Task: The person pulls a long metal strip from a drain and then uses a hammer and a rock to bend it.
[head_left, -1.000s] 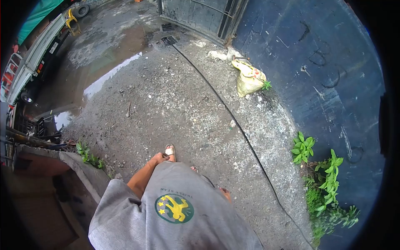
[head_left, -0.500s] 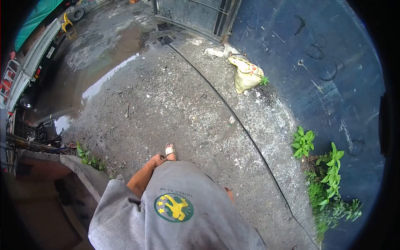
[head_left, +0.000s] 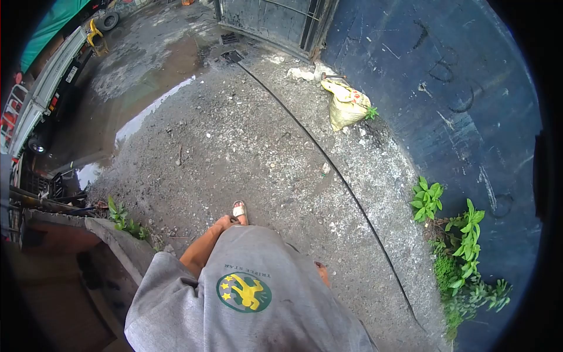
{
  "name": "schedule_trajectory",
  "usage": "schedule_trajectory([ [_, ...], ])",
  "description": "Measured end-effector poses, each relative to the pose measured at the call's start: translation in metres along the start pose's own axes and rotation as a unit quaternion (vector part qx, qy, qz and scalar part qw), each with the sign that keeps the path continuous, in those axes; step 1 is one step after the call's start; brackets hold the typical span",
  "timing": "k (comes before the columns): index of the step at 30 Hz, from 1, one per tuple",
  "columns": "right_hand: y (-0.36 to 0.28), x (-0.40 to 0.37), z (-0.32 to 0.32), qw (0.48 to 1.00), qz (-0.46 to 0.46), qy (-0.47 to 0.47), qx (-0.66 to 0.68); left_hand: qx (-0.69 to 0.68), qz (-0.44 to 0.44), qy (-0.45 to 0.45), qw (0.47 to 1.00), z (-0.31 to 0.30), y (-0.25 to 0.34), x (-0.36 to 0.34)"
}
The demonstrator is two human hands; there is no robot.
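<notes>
Right hand (head_left: 321,274): mostly hidden by grey shirt (head_left: 252,293); finger state cannot be told
Left hand (head_left: 221,225): fingers curled, grip unclear
Sandal (head_left: 238,210): just beyond left fingertips
Black hose (head_left: 328,167): on gravel beyond right fingers
Yellow sack (head_left: 346,105): far ahead

The grey shirt (head_left: 258,264) hangs loose and fills the lower middle of the view. Its round green badge, with a yellow figure and stars, reads upside down. The left hand (head_left: 221,224) lies against the hem at the shirt's 11 o'clock. The right hand (head_left: 321,273) shows only partly at its 3 o'clock edge. The pale sandal (head_left: 238,211), with a strap across it, stands flat on the wet gravel at 12 o'clock from the left hand, its toe pointing to 12.
</notes>
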State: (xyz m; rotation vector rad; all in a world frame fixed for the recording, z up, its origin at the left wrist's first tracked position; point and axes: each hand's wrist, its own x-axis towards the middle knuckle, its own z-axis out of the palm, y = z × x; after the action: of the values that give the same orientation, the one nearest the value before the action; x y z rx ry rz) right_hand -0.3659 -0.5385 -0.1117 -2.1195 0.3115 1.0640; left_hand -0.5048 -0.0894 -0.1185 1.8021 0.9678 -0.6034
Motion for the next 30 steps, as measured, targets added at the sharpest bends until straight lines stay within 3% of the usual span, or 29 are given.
schedule_trajectory([
  [9,0.046,0.035,0.011,0.996,-0.052,-0.044,0.057,0.000,0.002,0.001,1.000,-0.002,0.003,-0.016],
  [11,0.031,0.020,0.011,0.999,-0.043,-0.020,0.003,0.009,0.005,0.003,1.000,0.001,-0.004,-0.010],
  [18,0.045,0.029,0.015,0.998,-0.014,-0.037,0.048,0.035,0.032,0.003,0.999,0.007,-0.020,-0.002],
  [22,0.011,-0.003,0.010,1.000,0.006,-0.024,0.010,0.023,0.030,0.002,0.999,0.004,-0.012,-0.015],
  [30,0.025,-0.001,0.018,0.998,0.000,-0.052,-0.046,0.003,-0.015,0.041,0.999,0.004,-0.012,-0.043],
])
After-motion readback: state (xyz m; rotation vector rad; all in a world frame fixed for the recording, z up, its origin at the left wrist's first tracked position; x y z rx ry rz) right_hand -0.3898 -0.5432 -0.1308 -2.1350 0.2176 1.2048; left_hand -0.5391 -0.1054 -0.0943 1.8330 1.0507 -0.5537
